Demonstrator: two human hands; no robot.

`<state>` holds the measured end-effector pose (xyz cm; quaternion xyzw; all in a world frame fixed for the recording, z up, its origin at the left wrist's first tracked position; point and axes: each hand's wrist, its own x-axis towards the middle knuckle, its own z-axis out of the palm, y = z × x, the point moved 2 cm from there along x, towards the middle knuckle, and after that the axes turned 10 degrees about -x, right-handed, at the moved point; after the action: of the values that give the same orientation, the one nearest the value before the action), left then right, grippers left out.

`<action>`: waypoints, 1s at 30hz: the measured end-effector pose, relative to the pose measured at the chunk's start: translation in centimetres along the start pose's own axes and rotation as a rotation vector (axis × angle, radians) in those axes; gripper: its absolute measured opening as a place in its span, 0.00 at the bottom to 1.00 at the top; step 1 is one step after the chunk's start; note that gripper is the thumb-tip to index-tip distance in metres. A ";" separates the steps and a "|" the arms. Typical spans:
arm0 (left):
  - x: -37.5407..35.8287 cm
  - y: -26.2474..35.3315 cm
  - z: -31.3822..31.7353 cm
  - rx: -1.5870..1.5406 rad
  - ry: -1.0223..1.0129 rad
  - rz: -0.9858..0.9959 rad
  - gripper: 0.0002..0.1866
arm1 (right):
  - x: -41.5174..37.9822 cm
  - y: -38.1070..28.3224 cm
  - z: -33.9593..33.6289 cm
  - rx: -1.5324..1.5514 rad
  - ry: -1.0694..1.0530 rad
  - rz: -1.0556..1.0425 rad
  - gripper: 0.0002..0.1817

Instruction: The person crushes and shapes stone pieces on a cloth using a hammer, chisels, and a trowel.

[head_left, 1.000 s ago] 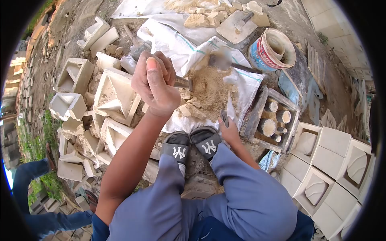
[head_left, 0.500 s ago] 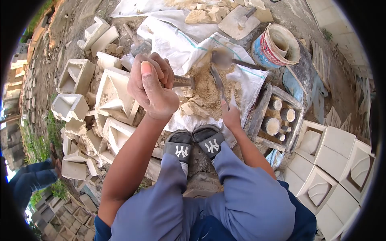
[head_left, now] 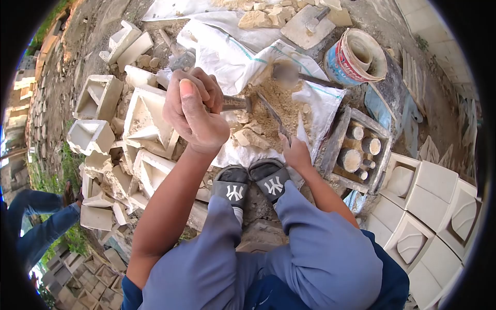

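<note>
A seated person's left hand (head_left: 194, 111) is fisted around a heavy, rigid hammer (head_left: 235, 103) above crumbly, brittle plaster lumps (head_left: 248, 137) on a white sack (head_left: 227, 57), while the right hand (head_left: 295, 154) pinches a thin stiff blade (head_left: 274, 116).

Slippers (head_left: 253, 185) black, white logo; bucket (head_left: 354, 64) red-blue-white; sack (head_left: 232, 51) white, green stripe; trousers (head_left: 289, 258) grey-blue.

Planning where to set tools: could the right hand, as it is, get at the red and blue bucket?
Probably not freely: the right hand grips a trowel, and the bucket stands beyond the sand pile.
</note>
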<state>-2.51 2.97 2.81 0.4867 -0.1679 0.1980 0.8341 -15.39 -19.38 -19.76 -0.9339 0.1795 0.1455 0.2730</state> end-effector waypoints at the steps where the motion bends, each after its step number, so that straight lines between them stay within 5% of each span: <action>1: -0.1 -0.1 -0.1 0.010 0.004 -0.002 0.22 | 0.0 0.0 -0.2 -0.014 -0.049 0.024 0.30; 4: 0.0 0.0 0.4 -0.035 -0.013 0.004 0.21 | -0.8 -0.2 -0.5 0.188 0.143 -0.094 0.30; 10: -0.1 0.1 0.3 -0.020 0.009 -0.024 0.21 | -0.6 -1.0 -0.8 0.087 -0.031 0.067 0.31; 13: -0.1 -0.1 0.1 -0.015 -0.020 0.021 0.22 | -2.3 -0.8 -0.5 0.266 0.095 -0.125 0.32; 17: -0.2 0.1 0.2 -0.026 0.015 -0.023 0.22 | -1.3 0.2 1.2 0.062 0.017 0.035 0.31; 23: 0.0 0.1 0.2 0.008 -0.025 0.002 0.22 | -2.3 -0.6 0.5 0.269 0.047 -0.120 0.31; 25: -0.3 0.2 0.1 -0.012 0.012 -0.041 0.21 | -1.7 0.5 2.0 0.056 -0.066 0.038 0.25; 30: -0.4 0.3 -0.1 -0.005 0.000 -0.036 0.21 | -4.7 1.4 2.5 0.223 0.105 -0.110 0.22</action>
<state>-3.01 3.10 2.83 0.4876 -0.1593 0.1825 0.8388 -20.61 -17.90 -20.74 -0.9125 0.1573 0.0605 0.3727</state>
